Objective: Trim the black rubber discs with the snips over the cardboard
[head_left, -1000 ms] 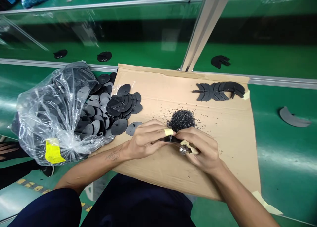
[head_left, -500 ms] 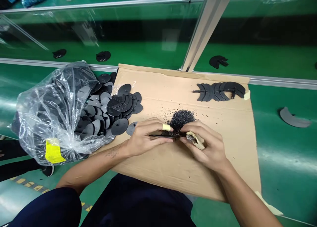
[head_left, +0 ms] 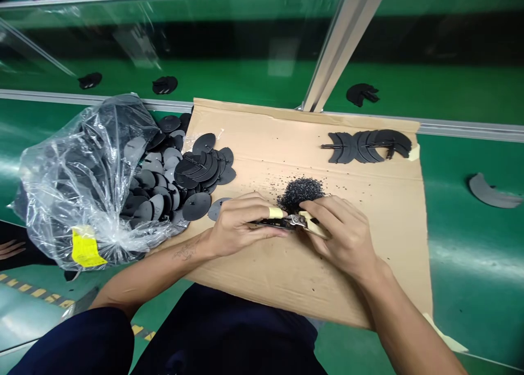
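Observation:
My left hand point(head_left: 237, 227) is closed on a flat black plastic disc point(head_left: 266, 222), held edge-on just above a cardboard sheet point(head_left: 368, 244). One of its fingers wears yellow tape. My right hand point(head_left: 344, 236) grips a small cutting tool with a tape-wrapped handle point(head_left: 311, 226), its metal tip against the disc's edge. Right behind both hands lies a small heap of black plastic shavings point(head_left: 301, 191).
A clear plastic bag point(head_left: 82, 184) spills several black discs point(head_left: 180, 173) onto the cardboard's left side. A row of trimmed black pieces point(head_left: 368, 146) lies at the far right of the cardboard. Other black parts point(head_left: 362, 94) ride the green conveyor beyond. A metal post point(head_left: 339, 42) rises behind.
The right hand has brought the tool back against the disc's edge, close to the left hand. The view has tilted slightly, and the parts on the conveyor have drifted left.

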{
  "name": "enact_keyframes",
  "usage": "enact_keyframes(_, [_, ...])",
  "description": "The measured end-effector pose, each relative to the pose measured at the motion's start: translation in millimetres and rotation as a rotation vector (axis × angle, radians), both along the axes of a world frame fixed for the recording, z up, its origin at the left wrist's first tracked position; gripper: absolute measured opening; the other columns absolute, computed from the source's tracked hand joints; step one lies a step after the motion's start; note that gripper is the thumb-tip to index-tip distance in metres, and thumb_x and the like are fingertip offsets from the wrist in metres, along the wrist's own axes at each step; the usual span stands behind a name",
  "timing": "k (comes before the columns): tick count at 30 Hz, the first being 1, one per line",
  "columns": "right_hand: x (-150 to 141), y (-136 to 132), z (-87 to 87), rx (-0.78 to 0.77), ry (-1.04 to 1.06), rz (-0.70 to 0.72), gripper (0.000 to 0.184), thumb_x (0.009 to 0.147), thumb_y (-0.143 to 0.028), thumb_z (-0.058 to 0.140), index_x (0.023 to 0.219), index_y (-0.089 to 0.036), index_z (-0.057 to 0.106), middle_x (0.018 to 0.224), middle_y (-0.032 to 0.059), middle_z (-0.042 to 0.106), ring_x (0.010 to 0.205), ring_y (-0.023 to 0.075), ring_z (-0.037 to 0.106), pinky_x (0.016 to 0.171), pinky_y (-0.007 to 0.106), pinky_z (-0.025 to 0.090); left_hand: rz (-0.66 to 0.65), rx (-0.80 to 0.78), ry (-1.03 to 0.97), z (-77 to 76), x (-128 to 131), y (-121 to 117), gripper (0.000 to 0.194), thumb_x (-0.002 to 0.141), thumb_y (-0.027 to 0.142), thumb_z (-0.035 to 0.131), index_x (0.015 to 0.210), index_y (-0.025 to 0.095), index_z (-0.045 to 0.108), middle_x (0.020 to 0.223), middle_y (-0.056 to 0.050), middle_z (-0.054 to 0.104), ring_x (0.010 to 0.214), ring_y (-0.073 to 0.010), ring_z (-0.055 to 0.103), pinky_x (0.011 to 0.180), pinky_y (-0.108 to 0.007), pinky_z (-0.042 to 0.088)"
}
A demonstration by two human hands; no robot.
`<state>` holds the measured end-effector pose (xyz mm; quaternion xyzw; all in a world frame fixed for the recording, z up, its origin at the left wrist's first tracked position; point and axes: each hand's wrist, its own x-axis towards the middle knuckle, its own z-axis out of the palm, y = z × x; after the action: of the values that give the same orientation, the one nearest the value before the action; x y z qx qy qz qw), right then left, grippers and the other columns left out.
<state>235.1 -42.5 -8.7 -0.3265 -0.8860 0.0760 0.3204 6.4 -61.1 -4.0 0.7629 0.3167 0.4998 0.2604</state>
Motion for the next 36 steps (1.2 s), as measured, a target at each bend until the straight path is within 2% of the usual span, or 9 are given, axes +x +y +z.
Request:
enact_keyframes(8, [-1.5,-4.7,3.1,0.162,-0.155,-0.107,0.013,0.097,-0.013,0.056,0.095,-0.017,0.069,0.071,0.0031,0.065,0.063,0.0155,0.056,0.06,0.031,0.044,0.04,0.02,0.004,-2.2,0.8,-1.7,0.021,0.081,0.025,0.083,0.098,0.016,0.075,0.082,-0.005,0.077,0.076,-0.014,0.071,0.068,-0.026,0.06])
enact_keyframes(13, [1.0,-4.3,6.1,0.139,-0.139,-0.107,0.016,0.097,-0.014,0.054,0.089,-0.017,0.067,0.067,0.002,0.062,0.058,0.0137,0.051,0.055,0.029,0.04,0.049,0.009,0.029,-0.9,1.3,-1.7,0.025,0.083,0.029,0.081,0.103,0.015,0.074,0.085,-0.006,0.077,0.077,-0.014,0.071,0.069,-0.026,0.06])
enact_keyframes(17, [3.1,-2.7,6.4,0.149,-0.144,-0.158,0.016,0.097,-0.015,0.052,0.092,-0.016,0.068,0.069,0.0042,0.063,0.06,0.0154,0.052,0.056,0.029,0.038,0.045,0.087,0.114,-1.0,2.6,-0.7,0.026,0.088,0.028,0.076,0.11,0.015,0.072,0.091,-0.008,0.078,0.08,-0.0148,0.071,0.072,-0.028,0.059])
enact_keyframes(22, [6.9,0.8,6.1,0.013,-0.079,-0.082,0.018,0.096,-0.014,0.049,0.103,-0.014,0.066,0.078,0.0063,0.067,0.066,0.0179,0.058,0.059,0.031,0.045,0.148,0.202,0.311,-3.6,2.5,2.3,0.019,0.088,0.028,0.076,0.102,0.015,0.073,0.09,-0.006,0.078,0.081,-0.0157,0.07,0.071,-0.029,0.055])
enact_keyframes(26, [5.5,1.9,10.9,-0.203,0.157,0.028,0.013,0.094,-0.02,0.063,0.107,-0.017,0.063,0.09,0.0085,0.068,0.077,0.0194,0.064,0.065,0.031,0.051,0.154,0.106,0.126,-5.7,1.3,3.8,0.023,0.087,0.028,0.077,0.103,0.012,0.07,0.084,-0.005,0.077,0.073,-0.0124,0.07,0.068,-0.023,0.057])
enact_keyframes(29, [0.1,-1.2,11.4,-0.191,0.224,0.11,0.009,0.095,-0.018,0.063,0.103,-0.018,0.061,0.094,0.0093,0.068,0.082,0.019,0.065,0.068,0.031,0.052,0.067,0.07,0.029,-8.3,1.6,3.5,0.018,0.091,0.022,0.072,0.105,0.012,0.067,0.093,-0.007,0.077,0.086,-0.0145,0.074,0.078,-0.024,0.062])
enact_keyframes(31, [-3.3,-4.7,9.4,-0.056,0.135,0.089,0.009,0.096,-0.011,0.057,0.101,-0.017,0.06,0.093,0.0093,0.07,0.078,0.0182,0.063,0.066,0.031,0.048,0.046,0.126,0.151,-9.3,1.5,3.2,0.013,0.093,0.016,0.067,0.106,0.012,0.065,0.1,-0.01,0.077,0.093,-0.0168,0.074,0.084,-0.028,0.062])
enact_keyframes(33, [-5.5,-8.0,7.5,0.075,0.023,0.055,0.012,0.095,-0.008,0.054,0.1,-0.017,0.061,0.09,0.0084,0.071,0.075,0.0177,0.062,0.063,0.031,0.044,0.087,0.196,0.382,-9.0,0.9,2.7,0.013,0.094,0.013,0.063,0.106,0.013,0.066,0.101,-0.01,0.076,0.093,-0.0185,0.072,0.084,-0.032,0.062])
enact_keyframes(36, [-4.8,-10.4,8.3,0.001,0.065,0.129,0.012,0.096,-0.01,0.054,0.103,-0.017,0.061,0.088,0.0074,0.07,0.075,0.0176,0.063,0.062,0.032,0.045,0.124,0.213,0.602,-8.0,-0.7,1.7,0.019,0.095,0.01,0.056,0.111,0.016,0.065,0.103,-0.009,0.074,0.091,-0.0188,0.07,0.081,-0.033,0.061])
